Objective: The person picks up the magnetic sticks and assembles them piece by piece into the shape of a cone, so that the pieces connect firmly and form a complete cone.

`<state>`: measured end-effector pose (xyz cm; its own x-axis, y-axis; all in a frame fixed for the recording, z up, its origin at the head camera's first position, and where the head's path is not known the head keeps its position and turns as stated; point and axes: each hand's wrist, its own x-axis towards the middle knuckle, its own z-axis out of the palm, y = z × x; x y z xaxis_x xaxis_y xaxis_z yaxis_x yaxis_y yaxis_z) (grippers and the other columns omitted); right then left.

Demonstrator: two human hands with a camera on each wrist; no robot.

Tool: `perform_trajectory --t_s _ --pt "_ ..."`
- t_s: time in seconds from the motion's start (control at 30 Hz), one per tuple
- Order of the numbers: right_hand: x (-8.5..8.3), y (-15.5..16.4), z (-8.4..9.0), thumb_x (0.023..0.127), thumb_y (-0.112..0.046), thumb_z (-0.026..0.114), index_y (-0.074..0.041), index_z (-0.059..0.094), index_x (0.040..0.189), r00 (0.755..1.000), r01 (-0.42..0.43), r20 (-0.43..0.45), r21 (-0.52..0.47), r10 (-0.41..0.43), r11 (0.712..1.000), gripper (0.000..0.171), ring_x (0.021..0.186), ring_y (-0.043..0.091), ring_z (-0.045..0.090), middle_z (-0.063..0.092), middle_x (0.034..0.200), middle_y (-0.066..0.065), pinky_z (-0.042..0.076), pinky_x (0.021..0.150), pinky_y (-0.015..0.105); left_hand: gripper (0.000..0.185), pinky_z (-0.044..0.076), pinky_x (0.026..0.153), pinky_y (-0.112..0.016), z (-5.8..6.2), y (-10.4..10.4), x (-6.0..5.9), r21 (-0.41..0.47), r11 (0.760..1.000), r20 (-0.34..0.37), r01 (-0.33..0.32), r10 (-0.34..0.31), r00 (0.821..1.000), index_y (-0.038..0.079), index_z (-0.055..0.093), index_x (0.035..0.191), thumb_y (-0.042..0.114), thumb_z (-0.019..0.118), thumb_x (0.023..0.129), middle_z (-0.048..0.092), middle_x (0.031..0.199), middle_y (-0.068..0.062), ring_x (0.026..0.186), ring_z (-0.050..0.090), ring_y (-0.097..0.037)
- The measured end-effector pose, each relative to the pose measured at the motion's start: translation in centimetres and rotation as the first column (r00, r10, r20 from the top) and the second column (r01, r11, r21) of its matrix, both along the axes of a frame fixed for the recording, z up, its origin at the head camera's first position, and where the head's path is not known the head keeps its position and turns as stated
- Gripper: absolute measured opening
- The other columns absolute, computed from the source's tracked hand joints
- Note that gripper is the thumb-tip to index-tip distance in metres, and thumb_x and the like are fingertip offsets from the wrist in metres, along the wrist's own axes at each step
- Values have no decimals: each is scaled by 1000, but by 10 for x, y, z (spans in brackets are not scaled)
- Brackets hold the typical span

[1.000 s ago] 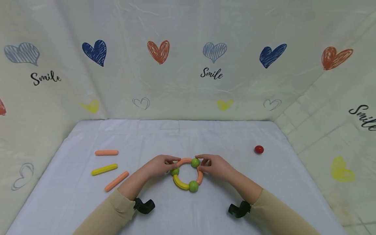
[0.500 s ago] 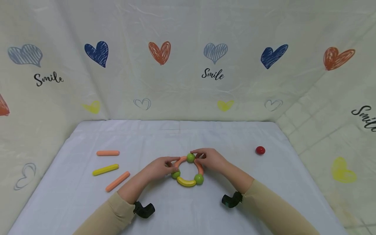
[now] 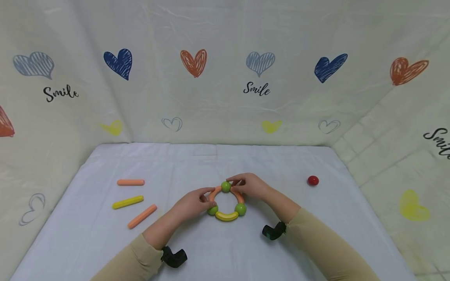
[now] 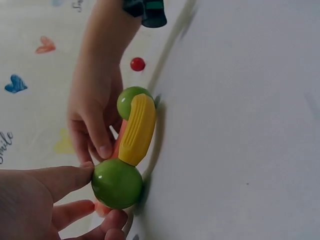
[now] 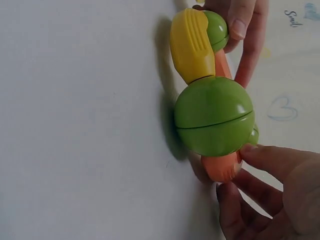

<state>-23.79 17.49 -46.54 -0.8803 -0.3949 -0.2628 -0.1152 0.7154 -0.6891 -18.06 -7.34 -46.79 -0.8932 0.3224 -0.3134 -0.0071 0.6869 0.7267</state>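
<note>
A toy ring (image 3: pixel 226 216) of curved orange and yellow pieces joined by three green balls lies on the white tablecloth (image 3: pixel 246 253). My left hand (image 3: pixel 207 198) pinches its left side, at the orange piece (image 3: pixel 213 193) and lower-left green ball (image 4: pixel 117 183). My right hand (image 3: pixel 234 184) pinches the far side by the top green ball (image 3: pixel 226 186) and the right orange piece (image 5: pixel 222 167). The yellow piece (image 4: pixel 136 131) sits nearest me, between two green balls (image 5: pixel 214 116).
Three straight sticks lie at the left: an orange one (image 3: pixel 131 182), a yellow one (image 3: pixel 128 202) and another orange one (image 3: pixel 142 216). A small red ball (image 3: pixel 313 180) rests at the right. A heart-printed backdrop (image 3: pixel 225 78) walls in the table's back and sides.
Both hands have turned the ring counter-clockwise and moved it slightly away from me; the yellow piece has swung from lower left to the near side.
</note>
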Motion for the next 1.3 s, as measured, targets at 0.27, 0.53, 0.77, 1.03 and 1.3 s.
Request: perform_trajectory --t_s 0.27,0.53,0.77,1.03,1.3 --pt "14 11 1 93 -28 71 -20 69 127 1000 13 -15 20 -13 1000 35 80 14 59 66 97 -4 49 66 29 44 48 78 -39 0 -2 -8 -46 998 -17 -34 33 999 31 59 139 38 63 96 64 106 -1 90 58 -17" --pt "22 13 1 92 -23 72 -24 68 129 999 40 33 26 -41 999 38 70 15 55 62 93 -1 47 62 29 39 46 73 -37 -1 -1 -15 -40 999 -24 -19 18 1000 29 62 137 28 62 97 65 102 0 86 56 -18" --pt "20 13 0 94 -20 70 -23 69 129 996 79 52 -6 -78 997 35 68 16 55 63 93 -2 46 60 29 43 45 73 -36 -3 1 -15 -28 999 -18 -23 22 1000 27 62 137 31 68 94 64 99 0 85 56 -18" --pt "17 15 -3 94 -23 70 -23 69 128 995 81 54 -34 -79 996 34 76 16 55 64 93 -2 46 64 29 44 46 75 -37 -3 1 -14 -26 999 -29 -32 32 999 29 60 138 32 68 94 65 100 1 85 57 -17" --pt "16 19 -6 95 -24 69 -21 69 128 998 52 39 -57 -50 997 34 77 16 55 63 94 -1 46 65 29 39 49 84 -41 -2 -5 -12 -58 996 -61 -66 63 996 34 63 134 38 65 95 66 107 2 96 59 -17"
